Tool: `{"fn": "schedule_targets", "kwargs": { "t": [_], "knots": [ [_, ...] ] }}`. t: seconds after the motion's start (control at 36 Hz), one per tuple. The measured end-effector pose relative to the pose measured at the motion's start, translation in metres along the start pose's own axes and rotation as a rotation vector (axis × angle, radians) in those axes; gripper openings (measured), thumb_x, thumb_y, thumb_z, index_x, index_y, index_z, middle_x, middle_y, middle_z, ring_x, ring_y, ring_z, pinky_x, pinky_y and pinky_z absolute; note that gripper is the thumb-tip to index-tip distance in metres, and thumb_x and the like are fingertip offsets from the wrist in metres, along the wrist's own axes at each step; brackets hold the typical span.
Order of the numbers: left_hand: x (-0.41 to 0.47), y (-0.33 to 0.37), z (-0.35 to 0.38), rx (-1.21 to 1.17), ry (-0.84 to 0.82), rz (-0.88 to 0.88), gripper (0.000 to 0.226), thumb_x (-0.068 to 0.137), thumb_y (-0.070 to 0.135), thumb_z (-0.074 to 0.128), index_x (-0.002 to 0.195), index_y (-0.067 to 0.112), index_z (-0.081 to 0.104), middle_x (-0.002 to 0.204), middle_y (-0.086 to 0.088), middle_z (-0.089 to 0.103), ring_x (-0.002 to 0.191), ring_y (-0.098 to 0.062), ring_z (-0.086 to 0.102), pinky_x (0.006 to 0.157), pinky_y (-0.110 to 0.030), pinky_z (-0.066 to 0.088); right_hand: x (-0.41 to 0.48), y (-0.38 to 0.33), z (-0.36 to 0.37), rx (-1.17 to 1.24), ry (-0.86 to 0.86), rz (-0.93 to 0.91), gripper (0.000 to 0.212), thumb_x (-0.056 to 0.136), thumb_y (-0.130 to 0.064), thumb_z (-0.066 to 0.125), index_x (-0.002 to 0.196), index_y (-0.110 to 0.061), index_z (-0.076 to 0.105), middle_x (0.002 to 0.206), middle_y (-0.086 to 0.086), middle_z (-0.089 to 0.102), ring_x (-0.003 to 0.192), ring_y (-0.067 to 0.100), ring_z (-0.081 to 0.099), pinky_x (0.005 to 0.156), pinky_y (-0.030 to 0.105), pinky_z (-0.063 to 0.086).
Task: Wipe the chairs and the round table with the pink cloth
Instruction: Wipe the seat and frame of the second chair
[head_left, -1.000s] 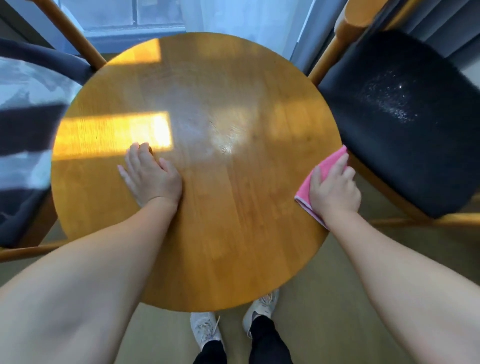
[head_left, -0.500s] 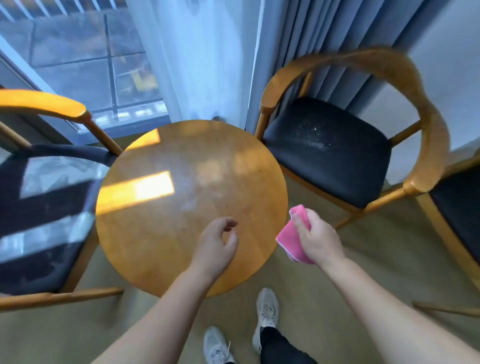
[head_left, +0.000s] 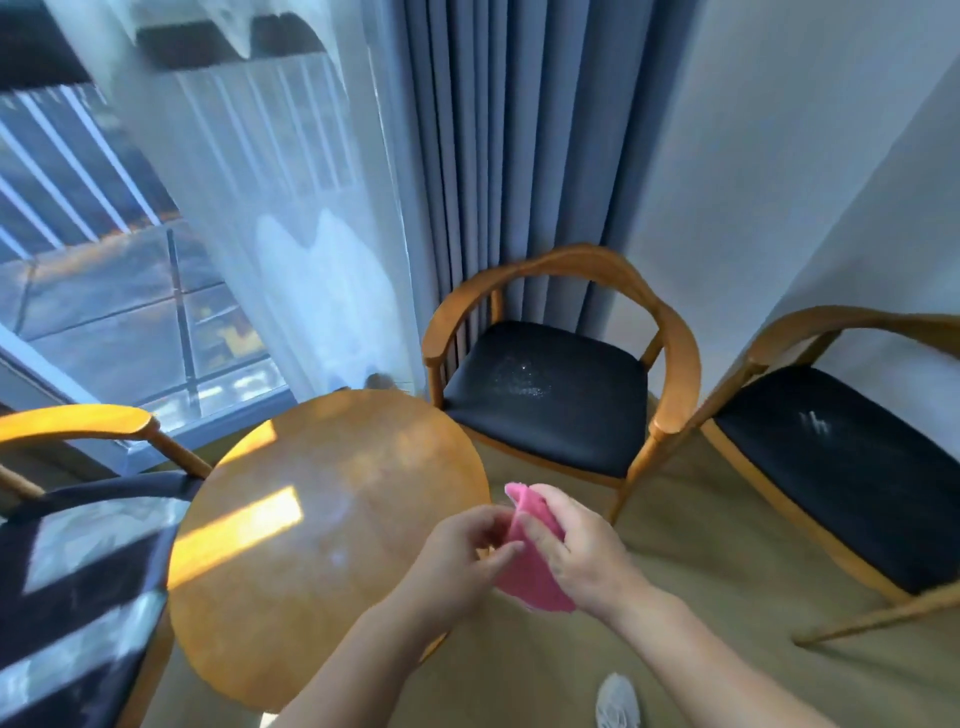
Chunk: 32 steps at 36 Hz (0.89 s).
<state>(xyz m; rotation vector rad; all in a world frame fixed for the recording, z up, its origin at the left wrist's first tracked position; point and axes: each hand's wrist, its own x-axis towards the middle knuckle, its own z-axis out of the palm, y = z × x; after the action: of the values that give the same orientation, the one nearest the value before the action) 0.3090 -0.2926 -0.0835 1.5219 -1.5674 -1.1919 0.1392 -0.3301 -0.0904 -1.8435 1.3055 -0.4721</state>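
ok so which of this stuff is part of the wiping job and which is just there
Job: pink cloth, left hand, right hand, round table, left chair, middle chair, right chair.
Just there: blue curtain, sheer curtain, window, white shoe.

Three chairs (head_left: 545, 400) (head_left: 841, 467) (head_left: 78, 571); one round table (head_left: 311, 561); one pink cloth (head_left: 530, 582); two hands (head_left: 457, 556) (head_left: 582, 551); one shoe (head_left: 615, 701).

A blue curtain (head_left: 519, 156) hangs beside a thin white curtain (head_left: 291, 208) by the window (head_left: 104, 291). One white shoe (head_left: 617, 701) stands on the floor (head_left: 701, 545).
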Motion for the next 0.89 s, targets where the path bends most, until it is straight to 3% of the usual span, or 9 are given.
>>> {"fn": "schedule_targets", "kwargs": {
  "t": [0.11, 0.25, 0.36, 0.56, 0.67, 0.72, 0.78, 0.89],
  "knots": [
    [0.024, 0.017, 0.027, 0.058, 0.044, -0.043, 0.012, 0.088, 0.018, 0.062, 0.090, 0.026, 0.071, 0.086, 0.007, 0.068, 0.082, -0.006, 0.062, 0.078, -0.028, 0.052, 0.005, 0.025, -0.040, -0.049, -0.073, 0.007, 0.070, 0.079, -0.080, 0.038, 0.135, -0.039, 0.045, 0.121, -0.016, 0.056, 0.109, 0.007, 0.055, 0.093, 0.033, 0.047],
    [0.060, 0.034, 0.069, 0.150, 0.069, 0.032, 0.006, 0.082, 0.022, 0.067, 0.087, 0.024, 0.069, 0.090, 0.012, 0.061, 0.086, -0.005, 0.058, 0.077, -0.015, 0.043, 0.021, 0.064, -0.102, -0.166, -0.318, -0.026, 0.087, 0.059, -0.085, 0.056, 0.136, -0.050, 0.036, 0.107, -0.014, 0.052, 0.100, 0.006, 0.055, 0.085, 0.024, 0.049],
    [0.092, 0.049, 0.101, 0.184, 0.143, 0.034, 0.007, 0.082, 0.021, 0.071, 0.089, 0.023, 0.071, 0.098, 0.015, 0.059, 0.096, -0.003, 0.056, 0.084, -0.009, 0.037, 0.040, 0.096, -0.137, -0.296, -0.359, -0.086, 0.068, 0.078, -0.058, 0.060, 0.139, -0.050, 0.031, 0.107, -0.013, 0.050, 0.099, 0.011, 0.057, 0.086, 0.030, 0.049],
    [0.137, 0.066, 0.123, 0.174, 0.251, 0.032, 0.007, 0.082, 0.022, 0.072, 0.089, 0.023, 0.072, 0.103, 0.014, 0.058, 0.102, -0.004, 0.056, 0.088, -0.010, 0.039, 0.078, 0.115, -0.186, -0.356, -0.341, -0.207, 0.051, 0.085, -0.057, 0.057, 0.132, -0.040, 0.048, 0.108, -0.013, 0.066, 0.097, 0.010, 0.060, 0.083, 0.032, 0.050],
    [0.162, 0.071, 0.117, 0.198, 0.307, 0.031, 0.007, 0.081, 0.024, 0.073, 0.088, 0.024, 0.072, 0.103, 0.015, 0.057, 0.102, -0.002, 0.055, 0.086, -0.009, 0.039, 0.110, 0.122, -0.194, -0.270, -0.350, -0.233, 0.026, 0.086, -0.057, 0.060, 0.110, -0.047, 0.059, 0.087, -0.020, 0.064, 0.080, 0.003, 0.058, 0.067, 0.016, 0.041],
    [0.175, 0.070, 0.110, 0.187, 0.322, 0.010, 0.009, 0.082, 0.027, 0.073, 0.091, 0.026, 0.073, 0.104, 0.016, 0.057, 0.102, -0.003, 0.055, 0.086, -0.012, 0.041, 0.132, 0.123, -0.194, -0.268, -0.351, -0.236, 0.005, 0.085, -0.053, 0.063, 0.089, -0.052, 0.060, 0.078, -0.021, 0.058, 0.076, 0.001, 0.054, 0.067, 0.017, 0.037],
    [0.190, 0.067, 0.100, 0.162, 0.346, -0.013, 0.008, 0.083, 0.027, 0.072, 0.091, 0.027, 0.073, 0.104, 0.015, 0.058, 0.102, -0.003, 0.056, 0.087, -0.014, 0.042, 0.154, 0.119, -0.195, -0.247, -0.360, -0.208, 0.009, 0.083, -0.053, 0.065, 0.076, -0.053, 0.060, 0.074, -0.018, 0.057, 0.074, 0.004, 0.055, 0.065, 0.025, 0.044],
    [0.227, 0.063, 0.078, 0.139, 0.393, -0.040, 0.006, 0.085, 0.023, 0.069, 0.088, 0.028, 0.070, 0.104, 0.021, 0.058, 0.101, 0.005, 0.053, 0.081, -0.003, 0.037, 0.201, 0.109, -0.200, -0.130, -0.429, -0.120, 0.015, 0.082, -0.043, 0.070, 0.092, -0.031, 0.072, 0.077, -0.009, 0.069, 0.070, 0.010, 0.063, 0.064, 0.030, 0.052]
  ]
}}
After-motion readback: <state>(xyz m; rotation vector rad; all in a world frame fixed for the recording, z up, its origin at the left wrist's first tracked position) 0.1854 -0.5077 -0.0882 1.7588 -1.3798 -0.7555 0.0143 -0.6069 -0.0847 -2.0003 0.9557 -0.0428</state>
